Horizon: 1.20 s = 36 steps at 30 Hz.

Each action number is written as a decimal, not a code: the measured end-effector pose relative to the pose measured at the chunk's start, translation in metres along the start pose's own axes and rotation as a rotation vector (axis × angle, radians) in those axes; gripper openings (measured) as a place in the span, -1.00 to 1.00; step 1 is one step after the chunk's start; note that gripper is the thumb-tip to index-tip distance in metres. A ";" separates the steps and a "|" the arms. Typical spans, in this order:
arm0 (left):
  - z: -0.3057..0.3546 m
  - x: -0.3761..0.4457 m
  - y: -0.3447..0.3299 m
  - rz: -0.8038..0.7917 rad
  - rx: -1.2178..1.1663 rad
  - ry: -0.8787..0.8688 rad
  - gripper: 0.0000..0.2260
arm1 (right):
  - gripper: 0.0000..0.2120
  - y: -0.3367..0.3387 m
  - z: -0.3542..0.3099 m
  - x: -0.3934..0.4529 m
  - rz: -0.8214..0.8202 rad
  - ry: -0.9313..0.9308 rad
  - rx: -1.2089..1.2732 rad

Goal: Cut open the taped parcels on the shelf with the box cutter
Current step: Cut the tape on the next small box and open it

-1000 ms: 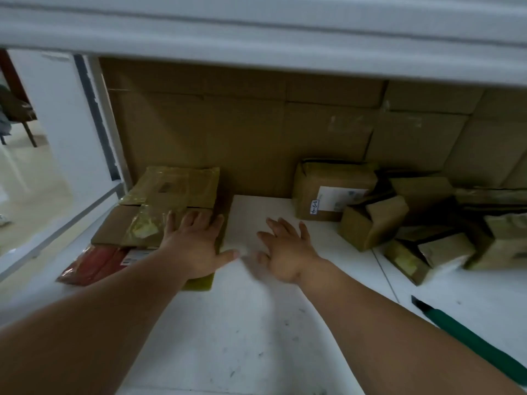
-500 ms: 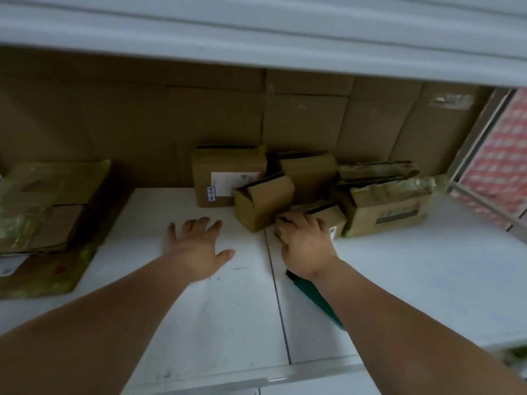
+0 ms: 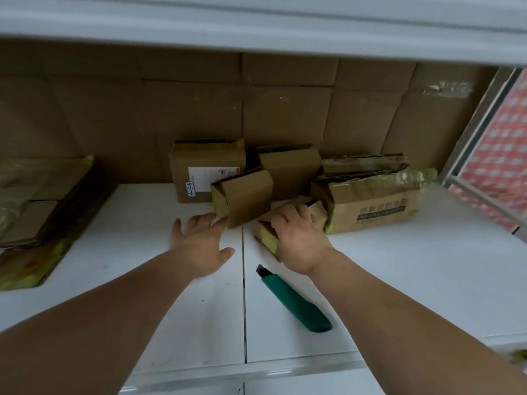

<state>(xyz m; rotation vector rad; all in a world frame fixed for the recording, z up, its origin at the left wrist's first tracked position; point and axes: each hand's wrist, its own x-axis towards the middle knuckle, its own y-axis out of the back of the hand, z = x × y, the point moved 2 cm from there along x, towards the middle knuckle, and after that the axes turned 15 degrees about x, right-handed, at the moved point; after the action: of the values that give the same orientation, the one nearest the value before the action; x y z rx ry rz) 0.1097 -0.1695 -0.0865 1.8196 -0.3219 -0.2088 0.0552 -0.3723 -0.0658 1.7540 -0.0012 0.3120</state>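
A cluster of brown cardboard parcels stands at the back of the white shelf (image 3: 171,295). My right hand (image 3: 299,240) lies over a small taped parcel (image 3: 266,238), its fingers curled round the top edge. My left hand (image 3: 204,240) is spread flat on the shelf, fingertips next to an open-ended small box (image 3: 245,196). The green box cutter (image 3: 293,302) lies on the shelf near my right wrist, held by neither hand. Behind stand a labelled parcel (image 3: 199,169) and a wide taped parcel (image 3: 373,205).
Flattened taped cardboard (image 3: 37,212) is stacked at the left end of the shelf. Cardboard sheets (image 3: 256,109) line the back. The upper shelf edge (image 3: 256,27) runs overhead. A metal upright (image 3: 482,121) and a red checked surface (image 3: 502,155) are at the right.
The view swung right from the flat stack to the parcel cluster. My right hand moved onto the small taped parcel; my left hand left the flat stack for the bare shelf.
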 end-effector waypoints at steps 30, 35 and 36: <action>0.005 -0.037 0.041 -0.009 -0.585 -0.120 0.06 | -0.77 0.038 -0.075 -0.040 0.255 -0.016 0.379; -0.020 -0.049 0.030 0.057 -0.704 -0.116 -0.12 | -0.73 0.029 -0.109 -0.046 0.249 0.054 0.407; -0.024 -0.052 0.027 0.065 -0.696 -0.126 -0.13 | -0.69 0.027 -0.112 -0.049 0.302 0.077 0.399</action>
<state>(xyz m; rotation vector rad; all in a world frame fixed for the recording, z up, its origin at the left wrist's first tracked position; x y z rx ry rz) 0.0652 -0.1371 -0.0548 1.1097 -0.3429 -0.3425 -0.0198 -0.2781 -0.0309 2.1384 -0.1599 0.6339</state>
